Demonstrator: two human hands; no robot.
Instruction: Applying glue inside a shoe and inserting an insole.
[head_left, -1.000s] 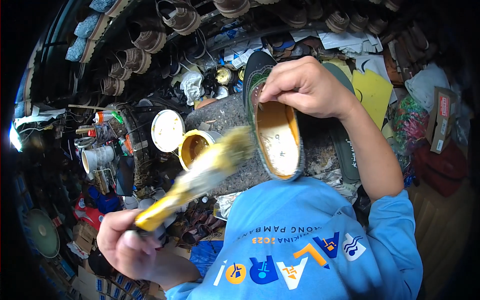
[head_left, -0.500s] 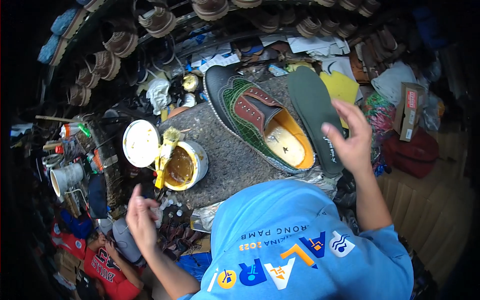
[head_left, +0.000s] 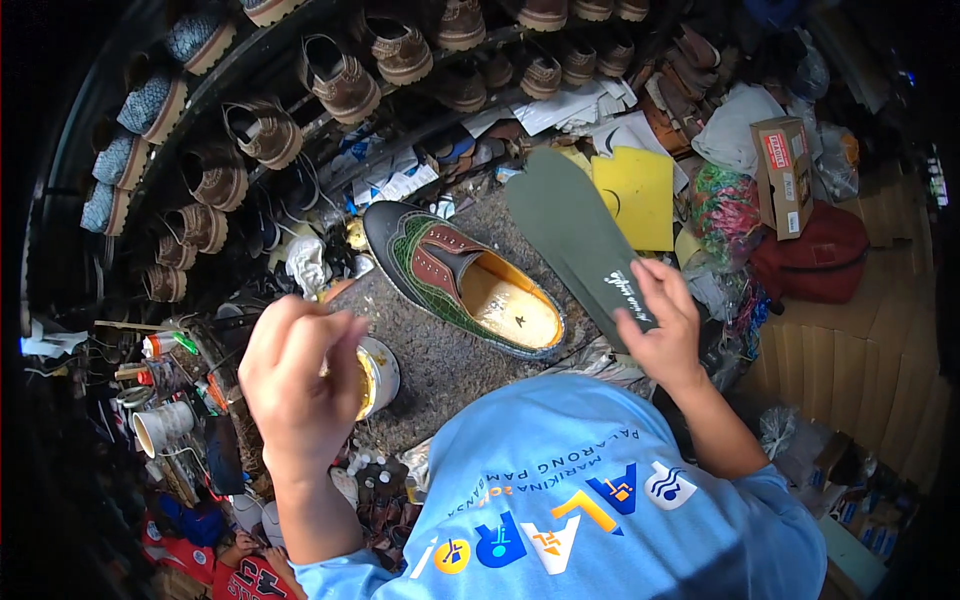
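Observation:
A green and brown shoe (head_left: 432,262) with a yellow lining lies on the grey work surface (head_left: 440,365). My right hand (head_left: 660,325) pinches the near end of a dark green insole (head_left: 570,225), which points away beside the shoe's right side. My left hand (head_left: 295,385) hovers with curled fingers over a white can of yellow glue (head_left: 380,372), closed on the handle of a brush whose bristles are hidden. A bit of yellow shows between the fingers.
Racks of brown shoes (head_left: 340,80) curve around the back and left. A yellow sheet (head_left: 635,195), a cardboard box (head_left: 780,170), a red bag (head_left: 810,260) and plastic bags sit at the right. Cups and bottles (head_left: 160,420) crowd the left.
The brush went into the glue can and my left hand came back over it and closed. My right hand let go of the shoe, now lying on the surface, and took hold of the green insole.

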